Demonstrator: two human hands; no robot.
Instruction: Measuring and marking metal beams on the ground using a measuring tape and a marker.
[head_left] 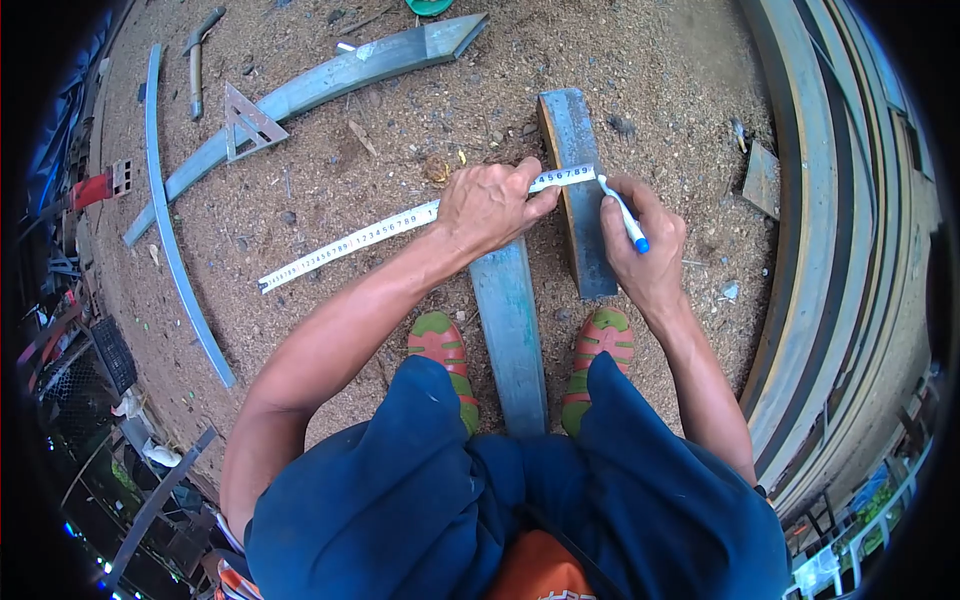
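Observation:
My left hand (pixel 490 208) pinches a white measuring tape (pixel 350 240) marked with black graduations. The tape slants across the ground, and its upper right end lies over a short rectangular steel tube (pixel 594 235) with rusty sides. In my right hand (pixel 650 245) is a white marker pen (pixel 622 212) with a blue end. Its tip meets the tube's face right beside the tape's end. Between my feet lies a longer grey steel tube (pixel 508 330); its far end stops below my left hand.
Farther left lie a long grey tube (pixel 350 70) with an angled end, a set square (pixel 250 125), a hammer (pixel 195 80) and a thin metal strip (pixel 165 200). Long steel beams (pixel 815 200) are stacked along the right. A small metal plate (pixel 762 180) rests near them on the gravelly ground.

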